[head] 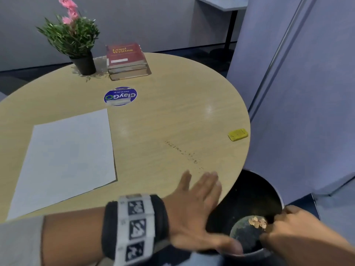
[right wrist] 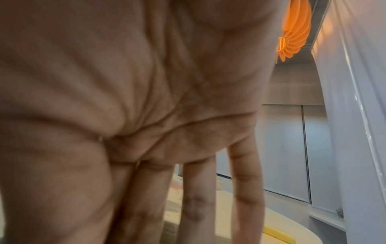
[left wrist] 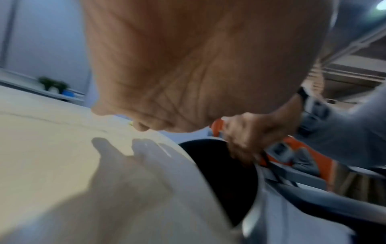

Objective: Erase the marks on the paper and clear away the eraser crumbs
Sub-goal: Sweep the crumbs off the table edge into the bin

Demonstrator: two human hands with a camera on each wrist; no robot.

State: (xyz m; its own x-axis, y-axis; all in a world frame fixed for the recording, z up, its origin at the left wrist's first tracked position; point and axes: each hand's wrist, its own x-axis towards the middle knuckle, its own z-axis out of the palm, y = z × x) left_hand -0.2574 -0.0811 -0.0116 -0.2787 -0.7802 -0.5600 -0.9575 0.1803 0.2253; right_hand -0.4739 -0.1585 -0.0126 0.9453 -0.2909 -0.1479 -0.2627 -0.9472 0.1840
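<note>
The white rectangular sheet of paper [head: 65, 160] lies flat on the round light-wood table [head: 172, 104], looking blank. A thin trail of eraser crumbs [head: 184, 152] crosses the tabletop; the yellow block eraser [head: 237, 134] sits near the edge. The black round bin [head: 255, 191] beside the table holds orange flakes. The left hand [head: 196, 206] hovers flat, fingers straight, over the edge. The right hand [head: 294, 225] grips the bin's rim.
</note>
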